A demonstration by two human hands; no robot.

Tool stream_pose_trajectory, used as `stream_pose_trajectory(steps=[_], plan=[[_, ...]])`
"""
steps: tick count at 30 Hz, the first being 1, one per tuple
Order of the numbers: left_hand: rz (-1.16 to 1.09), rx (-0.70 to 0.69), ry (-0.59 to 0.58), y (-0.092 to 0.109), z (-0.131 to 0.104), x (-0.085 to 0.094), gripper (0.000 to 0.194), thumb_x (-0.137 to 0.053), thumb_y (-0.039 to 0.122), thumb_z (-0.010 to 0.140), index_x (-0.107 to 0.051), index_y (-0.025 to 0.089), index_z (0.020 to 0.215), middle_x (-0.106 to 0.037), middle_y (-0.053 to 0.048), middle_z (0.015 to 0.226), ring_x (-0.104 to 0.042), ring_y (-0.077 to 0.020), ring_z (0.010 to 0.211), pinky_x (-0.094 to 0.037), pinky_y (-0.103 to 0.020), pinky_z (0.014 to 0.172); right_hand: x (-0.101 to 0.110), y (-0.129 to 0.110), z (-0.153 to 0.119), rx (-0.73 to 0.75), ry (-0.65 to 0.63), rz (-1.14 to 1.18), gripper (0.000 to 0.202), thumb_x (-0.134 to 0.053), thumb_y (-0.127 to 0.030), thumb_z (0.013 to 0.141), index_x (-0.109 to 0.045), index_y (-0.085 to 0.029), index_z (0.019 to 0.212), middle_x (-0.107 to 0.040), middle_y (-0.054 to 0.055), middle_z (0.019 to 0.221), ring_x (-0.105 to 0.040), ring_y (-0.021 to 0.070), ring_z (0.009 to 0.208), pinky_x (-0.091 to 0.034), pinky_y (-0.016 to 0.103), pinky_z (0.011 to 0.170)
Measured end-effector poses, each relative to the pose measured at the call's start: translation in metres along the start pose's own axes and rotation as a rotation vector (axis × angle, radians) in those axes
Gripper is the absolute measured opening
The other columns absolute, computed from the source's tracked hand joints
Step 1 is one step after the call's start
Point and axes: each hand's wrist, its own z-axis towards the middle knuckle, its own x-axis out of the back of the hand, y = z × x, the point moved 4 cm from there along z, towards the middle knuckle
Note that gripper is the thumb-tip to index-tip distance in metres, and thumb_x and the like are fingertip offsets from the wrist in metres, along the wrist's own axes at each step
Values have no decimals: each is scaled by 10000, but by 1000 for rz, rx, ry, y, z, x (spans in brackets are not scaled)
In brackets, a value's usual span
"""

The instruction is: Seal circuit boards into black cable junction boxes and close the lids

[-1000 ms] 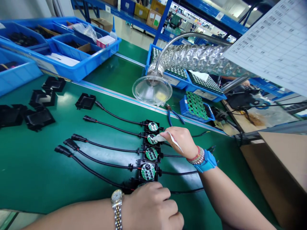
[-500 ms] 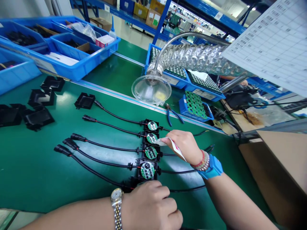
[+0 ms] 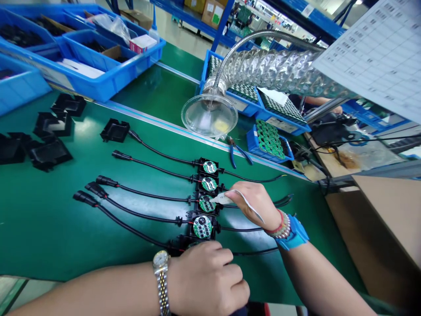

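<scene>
My right hand (image 3: 255, 204) is closed around a white squeeze tube (image 3: 221, 199). The tube's tip touches or hovers just over the third round green circuit board (image 3: 205, 204) from the far end. White squiggles of paste lie on the two boards beyond, the farthest board (image 3: 209, 166) and the second board (image 3: 209, 184). A fourth board (image 3: 202, 227) sits closer to me. Each board rests in a black housing with black cables out both sides. My left hand (image 3: 210, 278) is curled over the nearest housing (image 3: 184, 242), hiding most of it; what its fingers grip is hidden.
Loose black housings (image 3: 49, 151) lie at left, below blue parts bins (image 3: 108, 85). A clear fume hood (image 3: 209, 115) hangs over the bench beside blue-handled pliers (image 3: 232, 153). Behind stands a blue box of green boards (image 3: 269, 140). A cardboard box (image 3: 388, 210) stands right.
My right hand has brought the tube's tip from the second board toward me to the third board. The second board's white paste now shows uncovered. My left hand stays near the closest housing.
</scene>
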Motion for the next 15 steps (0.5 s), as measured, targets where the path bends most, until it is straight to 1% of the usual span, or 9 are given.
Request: stream_pose_trajectory(steps=[6, 15], plan=[[3, -3, -12, 2, 0, 0, 64, -514, 192, 808, -565, 160, 786, -484, 9, 610, -419, -144, 544, -332, -295, 466, -3, 1, -3, -8, -7, -20, 483, -297, -361, 957, -509, -154, 575, -500, 13, 520, -430, 96, 489, -301, 213, 517], [14, -2, -19, 1, 0, 0, 65, -512, 192, 810, -568, 161, 799, -482, 8, 609, -416, -145, 545, -330, -296, 467, 4, -8, -8, -14, -29, 2, 476, -317, -367, 952, -487, -158, 559, -473, 6, 509, -407, 91, 476, -292, 214, 510]])
